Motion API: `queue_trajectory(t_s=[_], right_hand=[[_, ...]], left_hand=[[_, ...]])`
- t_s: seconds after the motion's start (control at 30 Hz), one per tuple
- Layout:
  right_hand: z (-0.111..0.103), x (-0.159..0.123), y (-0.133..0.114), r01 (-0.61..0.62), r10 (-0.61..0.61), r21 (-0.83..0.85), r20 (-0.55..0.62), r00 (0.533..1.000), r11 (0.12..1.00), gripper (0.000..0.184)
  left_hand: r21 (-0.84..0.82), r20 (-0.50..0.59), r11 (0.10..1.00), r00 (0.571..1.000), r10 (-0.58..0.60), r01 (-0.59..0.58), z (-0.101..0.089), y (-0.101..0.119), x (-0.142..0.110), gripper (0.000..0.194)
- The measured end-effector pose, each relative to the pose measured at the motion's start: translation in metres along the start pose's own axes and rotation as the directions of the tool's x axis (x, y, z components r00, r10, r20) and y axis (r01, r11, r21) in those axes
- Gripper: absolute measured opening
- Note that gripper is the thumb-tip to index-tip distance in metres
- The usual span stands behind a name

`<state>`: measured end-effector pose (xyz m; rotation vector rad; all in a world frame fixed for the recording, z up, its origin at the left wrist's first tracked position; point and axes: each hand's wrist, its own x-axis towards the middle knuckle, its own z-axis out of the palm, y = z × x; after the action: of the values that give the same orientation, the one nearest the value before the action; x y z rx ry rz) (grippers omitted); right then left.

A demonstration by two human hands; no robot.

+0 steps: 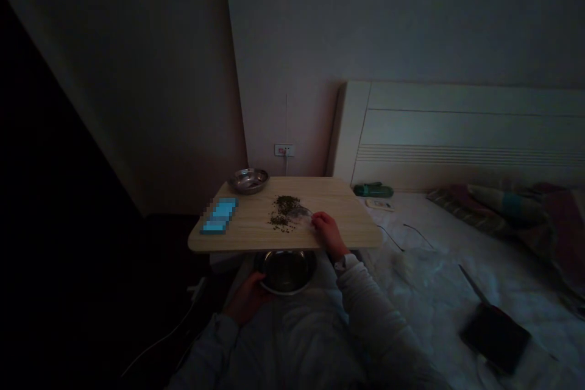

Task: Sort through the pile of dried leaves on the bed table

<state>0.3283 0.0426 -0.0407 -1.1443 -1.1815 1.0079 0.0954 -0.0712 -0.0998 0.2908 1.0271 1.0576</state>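
Small green beans (pixel 287 202) lie in a loose patch on the light wooden table (pixel 249 225). My right hand (pixel 328 233) is over the table's right half, its fingers pinched on a see-through, crumpled-looking plastic piece (pixel 299 213) that lies against the beans. Its exact kind is hard to make out in the dim light. Below the table's near edge, my left hand (pixel 250 297) grips the left rim of a metal bowl (pixel 287 274) at my lap. The bowl's far rim is partly hidden by the tabletop, and its inside looks dark.
Another metal bowl (pixel 249 180) stands at the table's back left corner, with a blurred bright phone-like rectangle (pixel 220 216) in front. To the right, a bed (pixel 411 274) holds a green bottle (pixel 373 189), a pale remote (pixel 379 205) and a dark flat object (pixel 496 336).
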Motion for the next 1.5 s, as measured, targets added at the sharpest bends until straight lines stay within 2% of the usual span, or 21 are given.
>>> queue_trajectory(t_s=[0.17,0.47,0.7,1.03,1.17,1.37,1.5], right_hand=[[0.000,0.004,-0.001,-0.009,0.011,-0.083,0.020,1.000,0.997,0.015],[0.025,0.017,0.003,-0.015,0.025,-0.252,0.036,0.999,0.968,0.014],[0.018,0.013,0.007,0.026,-0.024,-0.182,0.012,1.000,0.983,0.017],[0.015,0.009,0.005,0.038,-0.042,-0.205,-0.018,0.999,0.978,0.017],[0.016,0.008,0.004,0.017,-0.022,-0.212,-0.023,0.999,0.977,0.017],[0.018,0.005,-0.002,-0.011,0.003,-0.214,-0.038,0.999,0.977,0.015],[0.018,0.006,-0.001,0.020,-0.028,-0.215,-0.036,0.999,0.976,0.015]], left_hand=[[-0.013,-0.012,0.999,0.999,0.033,-0.033,0.000,0.000,-0.002,0.013],[-0.094,-0.069,0.995,0.997,0.023,-0.030,-0.003,0.010,-0.006,0.014],[-0.097,-0.048,0.995,0.998,0.031,-0.036,-0.005,0.006,-0.004,0.015],[-0.067,-0.017,0.997,0.999,0.040,-0.041,-0.004,0.005,-0.006,0.014],[-0.070,-0.008,0.996,0.998,0.060,-0.061,-0.002,0.005,-0.008,0.027],[-0.079,-0.025,0.996,0.999,0.040,-0.042,-0.003,0.004,-0.002,0.015],[-0.085,-0.001,0.994,0.998,0.067,-0.067,-0.006,0.003,0.001,0.017]])
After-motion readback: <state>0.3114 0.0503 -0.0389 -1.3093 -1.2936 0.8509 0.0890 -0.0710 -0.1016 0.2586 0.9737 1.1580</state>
